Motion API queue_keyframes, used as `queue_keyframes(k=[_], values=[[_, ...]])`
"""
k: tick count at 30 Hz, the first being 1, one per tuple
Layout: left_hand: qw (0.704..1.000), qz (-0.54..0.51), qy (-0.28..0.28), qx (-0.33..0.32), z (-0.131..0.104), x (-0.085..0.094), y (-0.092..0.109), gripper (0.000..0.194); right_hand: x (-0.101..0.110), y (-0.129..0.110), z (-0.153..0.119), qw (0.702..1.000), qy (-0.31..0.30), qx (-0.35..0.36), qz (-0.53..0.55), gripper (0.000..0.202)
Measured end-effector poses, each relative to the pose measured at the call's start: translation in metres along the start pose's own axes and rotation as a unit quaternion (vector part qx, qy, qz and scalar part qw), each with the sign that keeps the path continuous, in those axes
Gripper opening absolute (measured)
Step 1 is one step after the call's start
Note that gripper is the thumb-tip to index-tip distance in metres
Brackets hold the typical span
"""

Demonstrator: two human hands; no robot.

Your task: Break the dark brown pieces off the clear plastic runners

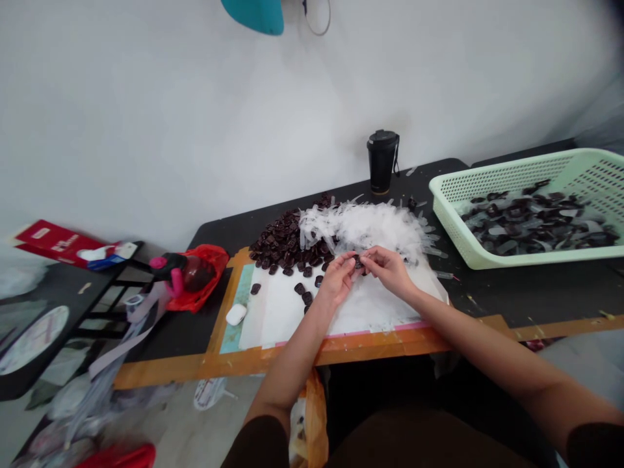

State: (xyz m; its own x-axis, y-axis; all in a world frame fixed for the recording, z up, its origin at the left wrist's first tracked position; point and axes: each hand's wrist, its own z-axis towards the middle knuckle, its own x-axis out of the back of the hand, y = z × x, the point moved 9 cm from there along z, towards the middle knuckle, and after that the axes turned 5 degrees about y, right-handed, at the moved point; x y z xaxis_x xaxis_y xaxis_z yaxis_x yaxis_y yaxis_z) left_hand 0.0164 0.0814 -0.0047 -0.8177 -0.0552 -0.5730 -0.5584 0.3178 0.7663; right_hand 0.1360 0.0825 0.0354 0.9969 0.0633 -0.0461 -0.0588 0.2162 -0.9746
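Over a white sheet (pixel 273 315) on the table, my left hand (pixel 340 278) and my right hand (pixel 389 268) meet with fingertips closed on one small dark brown piece (pixel 358 261). The fingers partly cover it, so its exact kind is unclear. Just beyond my hands lies a heap of clear, whitish plastic strips (pixel 368 224). Left of the strips is a pile of similar dark, rounded-square pieces (pixel 280 240). A few loose dark pieces (pixel 306 298) lie on the sheet beside my left hand.
A pale green basket (pixel 455 231) at the right holds many dark pieces with clear strips. A black lidded cup (pixel 381 162) stands near the wall. To the left are a white rounded case (pixel 236 314) and a red plastic bag (pixel 214 260). Brown tape (pixel 166 369) covers the front edge.
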Motion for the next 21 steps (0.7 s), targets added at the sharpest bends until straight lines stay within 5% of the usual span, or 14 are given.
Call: queue_keyframes(k=[8,15,21], values=[[0.999,0.03,-0.016,0.025,-0.003,-0.003,-0.008,0.035,-0.004,-0.003,-0.006,0.998,-0.021,0.021,-0.061,0.03],[0.994,0.094,-0.037,0.031,-0.005,-0.007,-0.008,0.036,0.002,0.001,-0.008,0.995,0.026,0.015,-0.099,0.032],[0.997,0.072,-0.033,-0.006,-0.006,-0.008,-0.002,0.037,-0.005,0.012,-0.002,0.992,-0.045,-0.089,0.083,0.032]])
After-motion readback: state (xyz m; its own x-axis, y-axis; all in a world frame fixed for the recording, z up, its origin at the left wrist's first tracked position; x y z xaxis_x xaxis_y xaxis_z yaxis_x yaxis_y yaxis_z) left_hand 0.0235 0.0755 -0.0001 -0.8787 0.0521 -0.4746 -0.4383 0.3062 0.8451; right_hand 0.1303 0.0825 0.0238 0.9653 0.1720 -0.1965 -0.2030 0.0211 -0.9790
